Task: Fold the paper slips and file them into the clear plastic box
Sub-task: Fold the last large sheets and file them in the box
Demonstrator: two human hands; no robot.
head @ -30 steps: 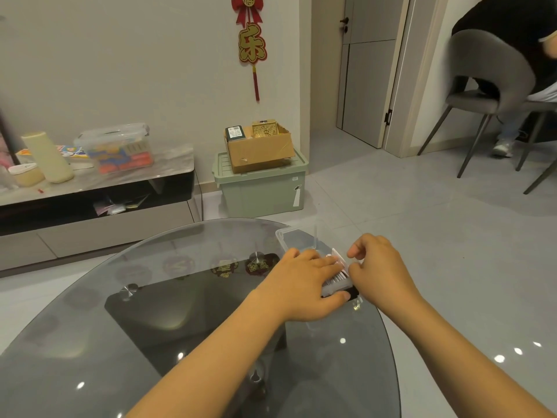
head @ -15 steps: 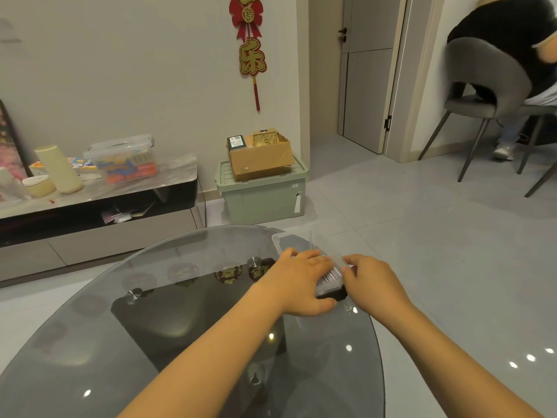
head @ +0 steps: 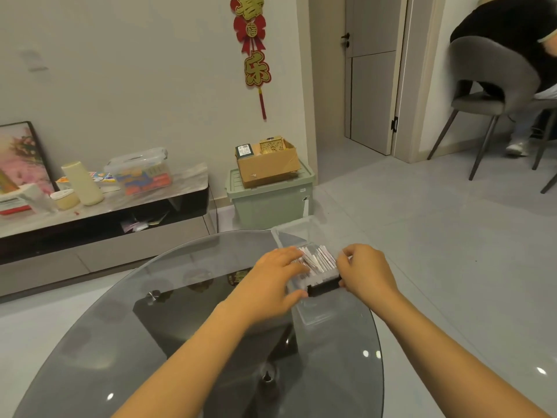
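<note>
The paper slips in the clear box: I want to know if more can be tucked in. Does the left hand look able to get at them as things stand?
Probably yes. The left hand already lies on the clear plastic box, fingers reaching onto the paper slips. The box is open on top; the right hand is at the far side, not across them.

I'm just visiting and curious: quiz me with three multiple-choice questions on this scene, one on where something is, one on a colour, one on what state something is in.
1. Where does the clear plastic box stand?
A. on the floor
B. at the far right edge of the glass table
C. on the low cabinet

2. What colour is the storage bin under the cardboard box?
A. pale green
B. red
C. black

3. How is the clear plastic box?
A. empty
B. lidded shut
C. open, with paper slips standing in it

Answers: 1 B, it sits on the glass by the rim, between the left hand and right hand. 2 A, its lid and walls look pale green. 3 C, slip tops show between the hands.
</note>
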